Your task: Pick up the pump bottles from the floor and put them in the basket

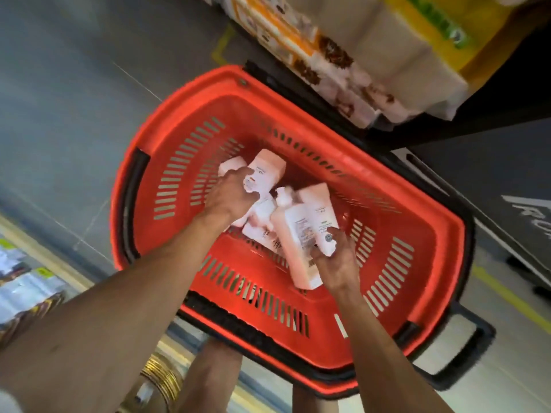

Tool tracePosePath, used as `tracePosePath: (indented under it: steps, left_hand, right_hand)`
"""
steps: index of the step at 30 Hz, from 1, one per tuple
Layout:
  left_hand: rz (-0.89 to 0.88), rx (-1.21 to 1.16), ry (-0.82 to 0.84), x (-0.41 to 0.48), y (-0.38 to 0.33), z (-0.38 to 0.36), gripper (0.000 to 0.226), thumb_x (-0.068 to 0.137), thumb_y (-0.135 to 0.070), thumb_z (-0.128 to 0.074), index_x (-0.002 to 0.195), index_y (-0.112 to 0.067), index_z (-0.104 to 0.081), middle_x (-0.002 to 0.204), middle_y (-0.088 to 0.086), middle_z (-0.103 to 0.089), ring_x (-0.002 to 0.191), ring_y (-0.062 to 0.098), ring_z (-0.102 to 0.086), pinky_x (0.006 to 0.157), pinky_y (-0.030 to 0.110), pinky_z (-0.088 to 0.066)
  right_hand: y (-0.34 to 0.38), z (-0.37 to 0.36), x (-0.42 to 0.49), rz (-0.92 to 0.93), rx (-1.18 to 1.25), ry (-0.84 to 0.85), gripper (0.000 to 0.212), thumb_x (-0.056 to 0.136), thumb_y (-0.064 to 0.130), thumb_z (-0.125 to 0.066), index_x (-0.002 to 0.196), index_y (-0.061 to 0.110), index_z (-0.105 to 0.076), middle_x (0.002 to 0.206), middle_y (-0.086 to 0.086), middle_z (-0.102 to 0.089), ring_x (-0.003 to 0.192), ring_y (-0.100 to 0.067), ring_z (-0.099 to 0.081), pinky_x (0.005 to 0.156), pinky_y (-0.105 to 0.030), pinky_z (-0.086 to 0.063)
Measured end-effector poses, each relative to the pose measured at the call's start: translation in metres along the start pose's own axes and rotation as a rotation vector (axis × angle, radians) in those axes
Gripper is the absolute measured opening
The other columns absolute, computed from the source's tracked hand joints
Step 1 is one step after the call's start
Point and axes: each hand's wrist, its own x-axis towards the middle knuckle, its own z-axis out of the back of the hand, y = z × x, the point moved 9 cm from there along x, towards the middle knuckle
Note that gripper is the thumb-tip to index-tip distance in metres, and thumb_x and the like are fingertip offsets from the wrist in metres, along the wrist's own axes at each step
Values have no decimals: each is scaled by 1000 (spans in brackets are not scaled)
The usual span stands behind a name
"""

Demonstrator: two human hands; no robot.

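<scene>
Closest to the camera are the two bare forearms, with gold bangles (162, 380) low in the picture, and both arms reach down into the red basket (417, 210), which stands on the grey floor (74, 114). The right hand (338, 262) is nearer: its fingers are curled around the bottom end of a tall bottle (301, 231) that leans inside the basket, with a second white bottle (320, 210) touching it; I cannot tell if the hand holds this one too. A little farther in, the left hand (229, 198) grips the far bottle (267, 171), with the fingers bent over its side. Between the hands another bottle (262, 228) lies on the basket bottom, and one more white piece (231, 165) shows beside the left hand, too blurred to name surely. So I judge that several pump bottles are already in the basket and that the two gripped ones are not yet let go. No bottle shows on the visible floor, but part of it is hidden, so more could remain. Beyond the basket is a shelf with paper packs (343, 55).
</scene>
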Motion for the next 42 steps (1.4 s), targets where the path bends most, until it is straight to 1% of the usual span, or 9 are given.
tracePosePath:
  steps: [6,11,15,17,20,24,31,34,42]
  left_hand:
    - [-160,101,15,-52,-72,39,49,82,-21,-70,130,-27,-62,131,6,-63,122,27,-57,102,35,-45]
    - [-243,218,0,-143,-139,87,46,76,-31,-62,122,-29,-62,121,10,-62,116,35,-58,97,46,-48]
    - [-306,186,-70,-229,-186,130,50,81,-25,-67,130,-31,-58,120,8,-58,113,34,-56,98,44,-46]
    - [-345,109,-104,-273,-209,149,51,81,-26,-68,131,-31,-57,120,5,-58,113,29,-57,100,43,-45]
    - [-411,-39,-148,-336,-239,172,50,82,-27,-68,131,-31,-58,127,1,-59,119,22,-57,103,40,-45]
    - [-500,-129,-143,-415,-272,186,52,84,-20,-72,133,-26,-57,130,2,-60,122,20,-56,105,39,-44]
    - [-723,-25,-23,-514,-318,194,52,86,-16,-73,135,-23,-56,127,-1,-60,119,16,-55,100,30,-40]
    - [-810,47,34,-543,-340,186,51,86,-20,-74,133,-28,-56,123,-1,-62,114,17,-60,103,39,-47]
    - [-1084,285,223,-663,-413,82,48,87,-25,-73,132,-28,-55,124,0,-61,115,19,-58,103,41,-45]
  right_hand:
    - [52,60,-27,131,-142,49,48,88,31,-72,132,19,-57,127,-11,-61,116,-32,-61,92,-41,-50]
    - [93,110,-66,234,-160,68,66,63,59,-55,123,30,-56,116,-4,-69,98,-31,-70,87,-46,-56]
    - [146,181,-165,312,-208,46,50,76,42,-65,123,28,-59,120,-2,-67,108,-26,-64,89,-41,-52]
    - [155,216,-207,317,-157,8,50,73,43,-64,121,29,-60,120,1,-68,111,-25,-65,91,-42,-53]
    - [154,266,-272,296,-75,-57,45,85,36,-69,127,25,-60,126,-1,-68,118,-25,-63,94,-35,-49]
    - [132,317,-354,229,61,-203,45,86,32,-70,129,24,-59,124,-3,-68,118,-25,-62,96,-36,-48]
    - [76,353,-473,118,432,-481,46,83,33,-72,127,29,-62,106,5,-66,105,-19,-63,92,-33,-47]
    - [48,350,-508,69,549,-552,47,80,36,-71,125,33,-60,106,8,-65,103,-18,-63,94,-35,-49]
    - [-75,368,-606,-38,897,-915,39,79,30,-76,116,34,-64,92,15,-61,93,-14,-63,88,-41,-55]
